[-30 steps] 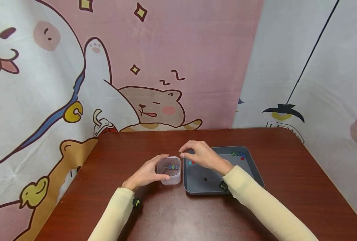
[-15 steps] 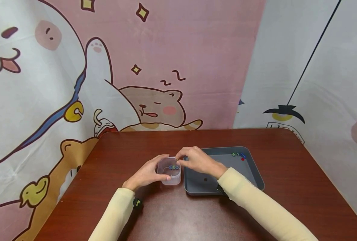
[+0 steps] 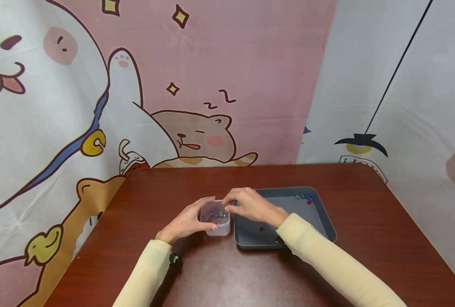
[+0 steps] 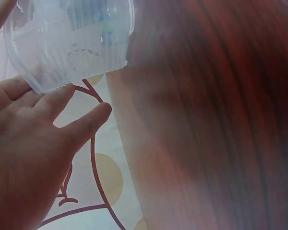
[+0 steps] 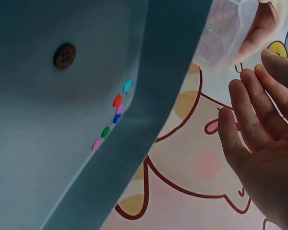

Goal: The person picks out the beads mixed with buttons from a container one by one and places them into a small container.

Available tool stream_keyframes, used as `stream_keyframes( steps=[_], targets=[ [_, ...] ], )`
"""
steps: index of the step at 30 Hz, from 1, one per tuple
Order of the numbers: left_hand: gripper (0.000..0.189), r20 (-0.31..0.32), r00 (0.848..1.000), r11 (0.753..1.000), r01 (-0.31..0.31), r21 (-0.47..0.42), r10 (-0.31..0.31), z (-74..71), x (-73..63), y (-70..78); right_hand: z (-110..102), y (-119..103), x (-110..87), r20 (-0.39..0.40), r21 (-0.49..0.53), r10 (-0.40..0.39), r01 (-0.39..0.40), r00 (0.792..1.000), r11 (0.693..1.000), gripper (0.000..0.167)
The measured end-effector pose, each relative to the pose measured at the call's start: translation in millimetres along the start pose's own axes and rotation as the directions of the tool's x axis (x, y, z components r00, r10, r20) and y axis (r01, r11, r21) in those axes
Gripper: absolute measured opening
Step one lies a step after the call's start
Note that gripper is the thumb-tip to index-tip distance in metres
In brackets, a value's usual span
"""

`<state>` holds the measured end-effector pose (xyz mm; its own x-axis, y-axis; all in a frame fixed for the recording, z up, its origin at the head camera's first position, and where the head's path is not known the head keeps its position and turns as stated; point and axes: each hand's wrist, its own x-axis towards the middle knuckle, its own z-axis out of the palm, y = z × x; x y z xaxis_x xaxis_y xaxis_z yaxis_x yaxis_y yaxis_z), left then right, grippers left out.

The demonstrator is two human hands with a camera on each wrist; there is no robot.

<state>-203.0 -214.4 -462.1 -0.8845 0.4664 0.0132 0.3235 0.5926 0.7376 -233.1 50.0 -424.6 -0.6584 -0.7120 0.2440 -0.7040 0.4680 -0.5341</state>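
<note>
My left hand [image 3: 187, 221] holds a small clear plastic box [image 3: 218, 230] by its sides, thumb at the near side and fingers at the far side. Several blue and green marble-like balls [image 3: 219, 214] lie inside the box. Over the box's right rim hangs my right hand [image 3: 252, 205], fingertips pointing down into it and slightly parted. In the right wrist view its fingers [image 5: 252, 112] look loosely extended, with nothing seen between them. Through the clear wall [image 4: 67, 43] the left wrist view shows blurred green and blue spots.
A grey tray [image 3: 246, 244] stands right of the box. It holds a brown four-hole button [image 5: 65, 56], a line of small coloured discs including a red disc [image 5: 117, 100] and a green disc [image 5: 105, 132], and several green and blue balls [image 3: 303, 197] in the far right corner.
My right hand has moved left and down from the tray's edge to the box and let go of a small object there. The left hand has kept its hold on the box.
</note>
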Motion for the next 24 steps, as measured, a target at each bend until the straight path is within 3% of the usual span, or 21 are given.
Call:
stream_keyframes(
  steps=[10,24],
  targets=[
    [0.095,-0.010,0.999,1.000,0.031,0.002,-0.031,1.6,0.7,0.5,-32,-1,-16.4,-0.065,0.013,0.076,-0.075,0.995,0.997,0.026],
    [0.096,-0.016,0.998,0.998,0.057,0.004,-0.057,2.1,-0.3,0.7,-78,11,-55.3,-0.220,0.020,0.150,-0.150,0.964,0.989,0.032]
  ],
)
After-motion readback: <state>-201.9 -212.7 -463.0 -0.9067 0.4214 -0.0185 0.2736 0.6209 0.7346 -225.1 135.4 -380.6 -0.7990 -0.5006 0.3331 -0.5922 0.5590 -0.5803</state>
